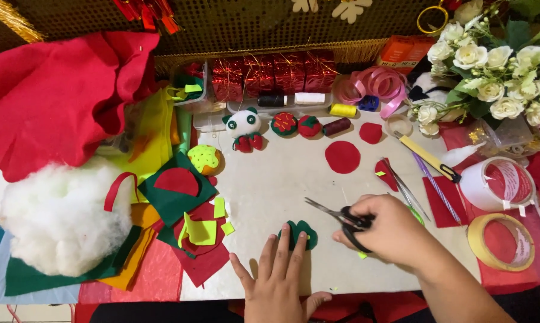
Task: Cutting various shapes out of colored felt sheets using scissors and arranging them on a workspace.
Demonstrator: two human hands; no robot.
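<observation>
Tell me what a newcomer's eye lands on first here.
The big red felt sheet heaped at far left, above a white mound of stuffing. At bottom centre, the left hand presses a small green felt piece flat while the right hand holds black-handled scissors. White flowers fill the top right.

Dark green felt piece [300, 232] under the left hand [279, 281]; black-handled scissors [347, 221]; red felt circle [342, 157]; white tabletop [270, 179]; white stuffing [57, 218]; big red cloth [60, 96]; white flowers [491, 66]; pink ribbon [371, 87].
</observation>
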